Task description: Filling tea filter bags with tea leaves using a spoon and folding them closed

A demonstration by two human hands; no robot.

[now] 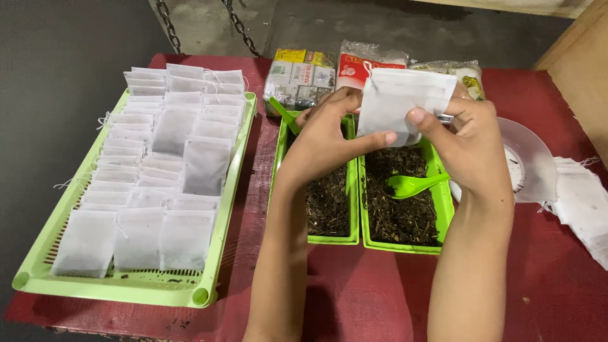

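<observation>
Both hands hold one white drawstring tea bag (399,101) above two green trays of dried loose tea. My left hand (329,136) pinches its lower left edge with thumb and fingers. My right hand (465,142) grips its right side, thumb on the front. Under the bag, the right green tray (441,215) holds dark tea and a green plastic spoon (411,185). The left green tray (350,209) also holds tea, with a second green spoon (283,114) sticking up at its far corner.
A large light-green slotted tray (190,294) at the left carries several rows of filled white tea bags (171,164). Packets (301,76) stand at the table's far edge. A clear plastic lid over a scale (532,158) and a pile of empty bags (586,202) lie at the right.
</observation>
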